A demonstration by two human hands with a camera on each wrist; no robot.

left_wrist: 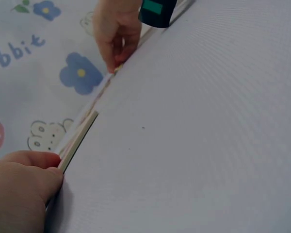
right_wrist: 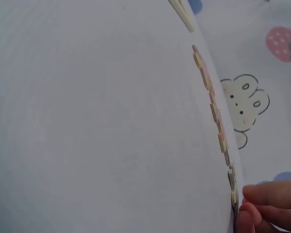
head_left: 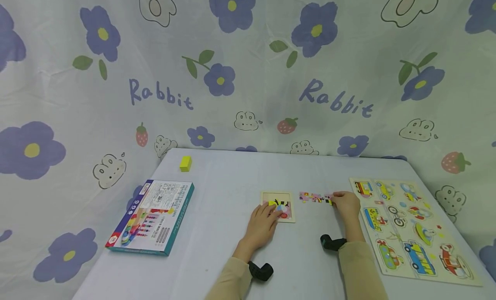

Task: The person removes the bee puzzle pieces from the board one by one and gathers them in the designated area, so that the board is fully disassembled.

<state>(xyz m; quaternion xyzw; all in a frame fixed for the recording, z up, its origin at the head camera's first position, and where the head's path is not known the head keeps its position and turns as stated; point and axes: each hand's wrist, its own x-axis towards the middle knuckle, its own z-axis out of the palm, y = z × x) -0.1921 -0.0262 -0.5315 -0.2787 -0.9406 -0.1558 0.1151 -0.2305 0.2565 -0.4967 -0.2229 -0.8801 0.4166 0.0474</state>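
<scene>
My left hand (head_left: 261,226) lies over the left part of a small square wooden puzzle tray (head_left: 291,219). Its fingers rest across the tray and cover part of the picture; in the left wrist view a thumb touches the near rim (left_wrist: 79,141). Pink, yellow and black puzzle pieces (head_left: 282,204) show inside the tray. To its right, several loose puzzle pieces (head_left: 311,198) lie in a row on the table. At the right end of that row my right hand (head_left: 348,207) pinches a puzzle piece (head_left: 328,197) between thumb and fingers, close to the tabletop.
A boxed toy set (head_left: 155,216) lies at the left, with a yellow block (head_left: 185,163) behind it. On the right is a large wooden vehicle puzzle board (head_left: 407,231). Black wrist cameras (head_left: 261,271) sit at both sleeves. A printed curtain (head_left: 248,89) hangs behind the table.
</scene>
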